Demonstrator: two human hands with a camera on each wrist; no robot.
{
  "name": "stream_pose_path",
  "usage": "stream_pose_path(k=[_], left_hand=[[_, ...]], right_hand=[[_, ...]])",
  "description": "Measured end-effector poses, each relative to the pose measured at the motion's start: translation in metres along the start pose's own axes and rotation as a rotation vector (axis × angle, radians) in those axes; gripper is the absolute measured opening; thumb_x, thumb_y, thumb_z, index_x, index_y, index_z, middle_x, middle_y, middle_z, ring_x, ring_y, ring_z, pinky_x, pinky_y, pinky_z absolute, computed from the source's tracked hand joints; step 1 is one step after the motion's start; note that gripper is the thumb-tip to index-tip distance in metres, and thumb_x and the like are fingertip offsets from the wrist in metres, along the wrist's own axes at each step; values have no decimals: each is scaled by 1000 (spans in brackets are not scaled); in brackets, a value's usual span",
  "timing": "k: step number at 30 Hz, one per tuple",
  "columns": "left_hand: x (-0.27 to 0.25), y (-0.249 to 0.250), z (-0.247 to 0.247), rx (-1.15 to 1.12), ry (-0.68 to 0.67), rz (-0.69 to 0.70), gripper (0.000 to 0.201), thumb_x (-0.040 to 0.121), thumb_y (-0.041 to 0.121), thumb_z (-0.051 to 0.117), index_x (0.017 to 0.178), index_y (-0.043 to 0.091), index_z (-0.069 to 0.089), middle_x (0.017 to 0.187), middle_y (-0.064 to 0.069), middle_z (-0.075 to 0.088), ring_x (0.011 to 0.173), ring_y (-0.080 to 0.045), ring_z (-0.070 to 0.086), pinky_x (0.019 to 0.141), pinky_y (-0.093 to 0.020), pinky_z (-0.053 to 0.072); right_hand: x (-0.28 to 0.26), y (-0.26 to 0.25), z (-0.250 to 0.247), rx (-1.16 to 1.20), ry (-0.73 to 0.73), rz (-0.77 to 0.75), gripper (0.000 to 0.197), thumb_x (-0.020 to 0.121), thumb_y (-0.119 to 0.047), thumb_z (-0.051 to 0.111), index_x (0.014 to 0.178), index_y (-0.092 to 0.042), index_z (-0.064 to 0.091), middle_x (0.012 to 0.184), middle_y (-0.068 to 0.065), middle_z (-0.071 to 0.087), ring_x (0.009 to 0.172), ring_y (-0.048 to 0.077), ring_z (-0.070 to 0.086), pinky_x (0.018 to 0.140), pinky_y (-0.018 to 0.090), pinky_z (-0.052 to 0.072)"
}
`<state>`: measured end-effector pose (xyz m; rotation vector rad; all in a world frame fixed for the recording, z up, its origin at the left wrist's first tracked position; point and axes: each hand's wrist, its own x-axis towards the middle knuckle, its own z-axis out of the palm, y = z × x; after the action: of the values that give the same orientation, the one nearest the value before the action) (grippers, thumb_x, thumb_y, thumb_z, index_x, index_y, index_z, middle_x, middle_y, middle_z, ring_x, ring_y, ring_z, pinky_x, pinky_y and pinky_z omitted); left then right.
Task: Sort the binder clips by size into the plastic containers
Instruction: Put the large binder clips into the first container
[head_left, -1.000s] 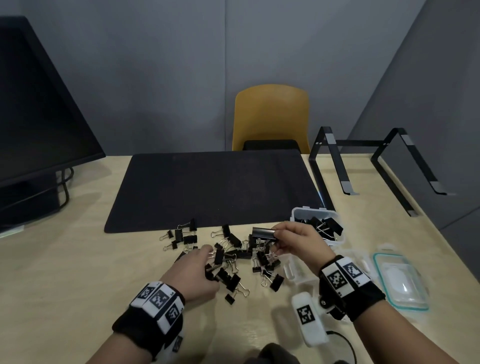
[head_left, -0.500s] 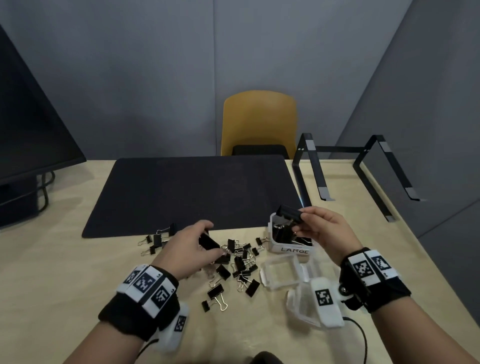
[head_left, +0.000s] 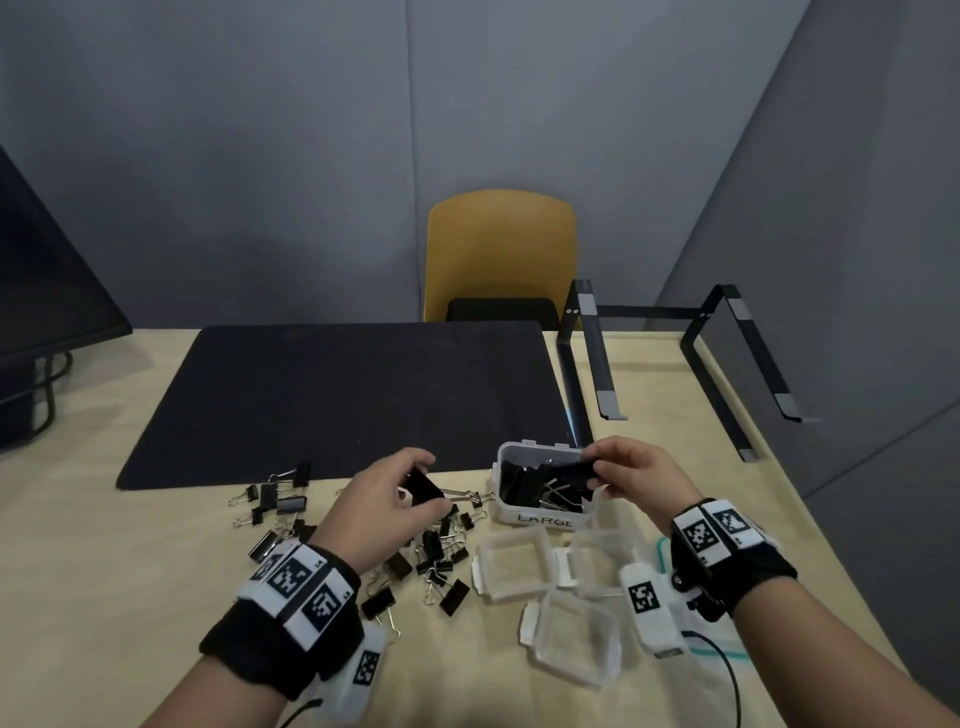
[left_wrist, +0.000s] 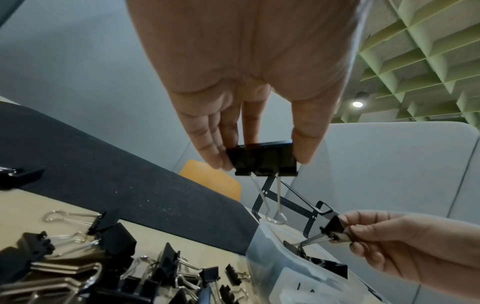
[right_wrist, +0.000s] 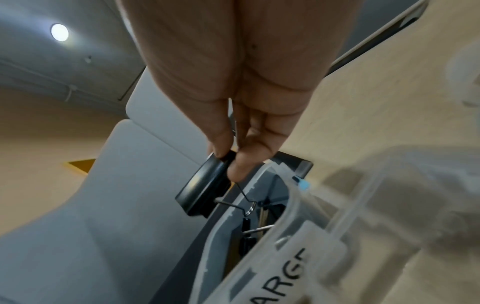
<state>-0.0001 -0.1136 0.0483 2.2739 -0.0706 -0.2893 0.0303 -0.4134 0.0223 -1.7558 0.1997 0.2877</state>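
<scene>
Two big black clips are up in the air, one in each hand. The right hand (head_left: 636, 475) pinches a big clip (head_left: 571, 472) just over the tub marked "LARGE" (head_left: 545, 519), on the right side of the table (head_left: 104, 571). It is held there, I think, so it can drop in with the other big clips (head_left: 524, 486) already inside. The left hand (head_left: 387, 499) pinches another big clip (left_wrist: 262, 159) by its two ends, wire loops hanging down, likely waiting its turn. Many loose clips (head_left: 436, 561) of mixed sizes lie in a pile near the left hand. Two small clear tubs (head_left: 511, 566) sit open on the near side of the big tub. I see no clips in them, and I can read no words on them.
</scene>
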Motion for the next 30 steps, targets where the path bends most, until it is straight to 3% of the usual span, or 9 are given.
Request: stream_pose_path(k=[4,8,13,17,21,23,27,30], left_hand=[[4,5,10,9,-9,-4,43,79,39,70,118,35,53,116,14,55,107,-4,51,92,-26,43],[9,11,21,14,-14,10,43,79,38,70,118,35,54,116,15,55,109,-4,50,93,-25,42],[14,18,29,-9,-10,28,38,81,33,70,115,36,55,115,19,51,102,-4,48,87,-21,39],[24,18,34,-9,7,67,34,81,30,71,112,34,59,115,20,54,106,0,50,94,-20,38],[32,18,42,-22,28,92,30,79,29,72,108,33,62,111,22,55,100,9,49,94,-18,38],[35,20,45,-25,24,83,30,79,28,73,106,34,62,109,24,54,95,12,47,92,-18,38],[44,23,56,18,-12,111,32,79,30,72,108,32,61,110,23,54,104,3,50,94,-19,38],[50,26,66,29,-12,136,31,80,31,71,108,31,60,111,21,54,106,0,51,95,-20,39]], right_hand=[[7,8,-4,-292,-56,2,31,88,9,50,85,-16,68,77,1,66,57,1,59,53,14,46],[9,11,-4,-494,6,-42,26,87,0,57,93,-21,71,99,1,67,64,7,60,57,10,46],[4,7,1,-622,9,-105,13,82,-28,70,95,-27,68,100,-9,54,76,9,56,78,22,47],[6,9,5,-747,6,-120,13,83,-21,69,96,-19,68,98,-5,52,77,13,54,78,23,44],[8,10,5,-687,20,-128,6,82,-24,69,86,-21,67,94,-4,59,76,12,55,78,24,46],[9,11,7,-653,41,-114,13,81,-30,70,82,-18,66,90,-3,62,76,12,55,76,26,47],[11,15,10,-543,111,-98,17,81,-27,71,88,-17,60,75,-7,58,66,9,53,69,27,48],[12,17,11,-526,103,-104,14,81,-25,71,91,-21,61,76,-6,57,65,9,51,72,30,49]])
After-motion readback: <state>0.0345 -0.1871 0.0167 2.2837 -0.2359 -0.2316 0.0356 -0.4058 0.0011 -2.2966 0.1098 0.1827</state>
